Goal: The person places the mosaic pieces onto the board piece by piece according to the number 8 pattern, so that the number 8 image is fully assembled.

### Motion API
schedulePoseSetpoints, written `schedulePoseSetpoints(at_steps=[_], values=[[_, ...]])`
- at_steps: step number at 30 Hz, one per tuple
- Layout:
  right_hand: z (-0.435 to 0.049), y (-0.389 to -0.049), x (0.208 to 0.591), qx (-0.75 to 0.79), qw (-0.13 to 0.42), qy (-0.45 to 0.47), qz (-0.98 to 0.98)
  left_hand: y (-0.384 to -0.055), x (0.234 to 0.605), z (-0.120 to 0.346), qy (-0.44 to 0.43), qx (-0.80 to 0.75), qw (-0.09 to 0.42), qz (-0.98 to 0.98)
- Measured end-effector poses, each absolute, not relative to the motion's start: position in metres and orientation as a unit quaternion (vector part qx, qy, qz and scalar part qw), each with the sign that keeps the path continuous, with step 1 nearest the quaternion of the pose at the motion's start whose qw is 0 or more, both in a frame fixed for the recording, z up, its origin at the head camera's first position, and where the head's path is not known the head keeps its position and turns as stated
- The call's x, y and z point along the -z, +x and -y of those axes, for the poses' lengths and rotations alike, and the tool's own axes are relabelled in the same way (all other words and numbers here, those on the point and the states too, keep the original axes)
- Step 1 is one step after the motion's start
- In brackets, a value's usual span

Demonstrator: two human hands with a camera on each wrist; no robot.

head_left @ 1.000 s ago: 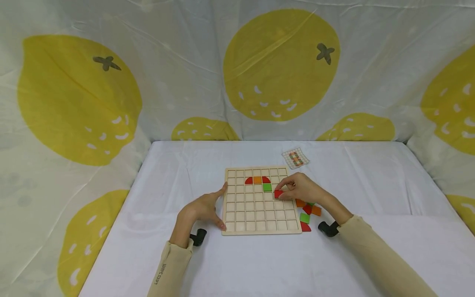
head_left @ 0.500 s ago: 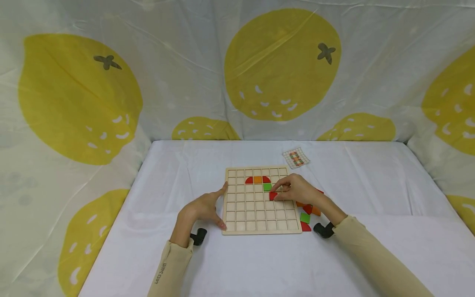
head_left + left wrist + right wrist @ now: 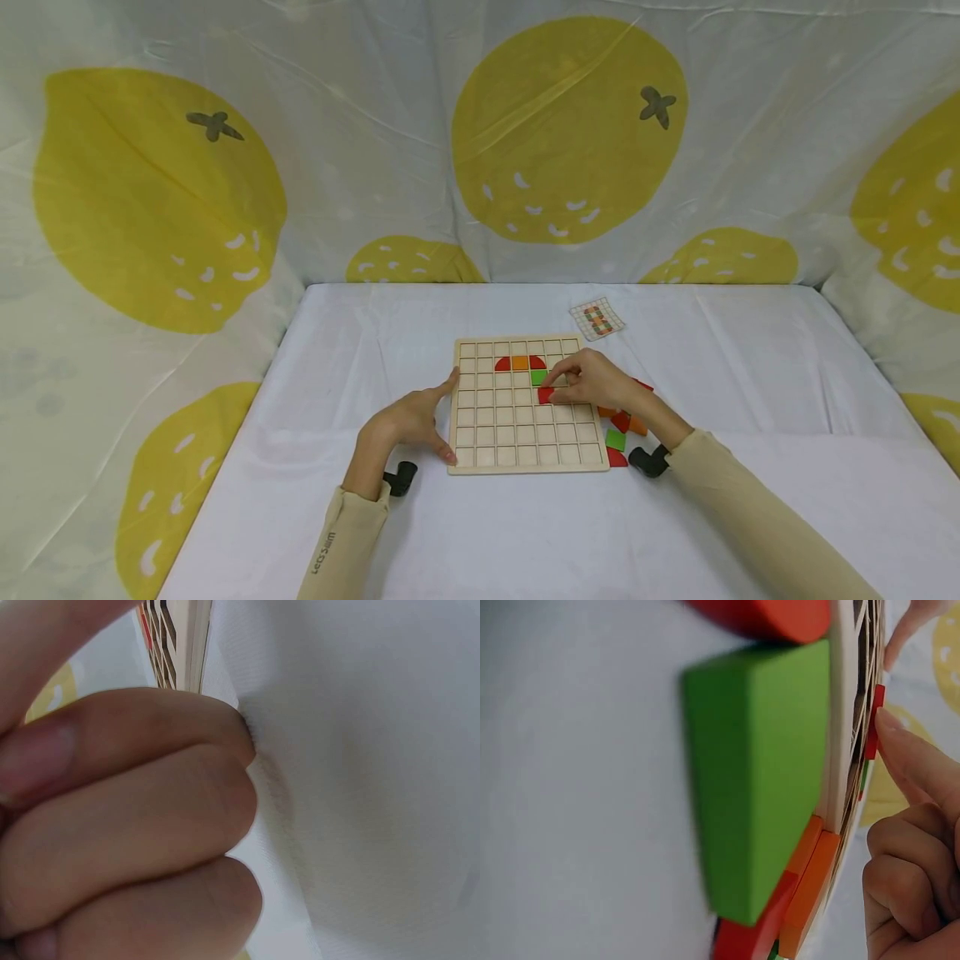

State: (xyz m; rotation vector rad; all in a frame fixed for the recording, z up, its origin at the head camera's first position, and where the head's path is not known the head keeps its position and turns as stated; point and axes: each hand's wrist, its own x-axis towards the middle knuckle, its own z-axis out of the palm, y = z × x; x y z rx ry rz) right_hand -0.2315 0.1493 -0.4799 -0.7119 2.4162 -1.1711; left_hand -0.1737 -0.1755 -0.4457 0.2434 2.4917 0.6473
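Observation:
My left hand (image 3: 402, 422) rests at the left edge of a wooden grid board (image 3: 527, 471), thumb at the near corner and index finger farther up the side. Its other fingers are bent in the left wrist view. My right hand (image 3: 597, 379) pinches a red tile (image 3: 545, 396) at the board; in the right wrist view the thumb lies against that red tile (image 3: 874, 724). Directly beyond it sits a green square tile (image 3: 538, 378). An orange square tile (image 3: 520, 363) lies in the row above, between two red rounded tiles (image 3: 502, 364).
Loose red, orange and green tiles lie along the board's right side, among them a green tile (image 3: 616, 440) and a red tile (image 3: 617, 457). A pattern card (image 3: 597, 319) lies beyond the board. A lemon-print cloth (image 3: 375, 167) hangs behind the white-covered table (image 3: 480, 533).
My right hand has moved left over the board with the red tile, bringing it to just below the green square. The left hand has stayed at the board's edge.

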Motion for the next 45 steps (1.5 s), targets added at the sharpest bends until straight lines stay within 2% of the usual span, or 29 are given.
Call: schedulePoseSetpoints(at_steps=[17,33,40,45], values=[[-0.142,-0.231,0.474,0.418,0.184,-0.247,-0.855,-0.173,0.445,0.175,0.092,-0.241,0.275,-0.926],[-0.214,-0.213,0.465,0.432,0.139,-0.145,-0.879,-0.174,0.448,0.176,0.092,-0.238,0.27,-0.929],[-0.23,-0.206,0.468,0.421,0.148,-0.133,-0.885,-0.172,0.448,0.177,0.091,-0.236,0.269,-0.929],[-0.232,-0.2,0.473,0.42,0.177,-0.141,-0.879,-0.172,0.447,0.176,0.092,-0.236,0.268,-0.929]])
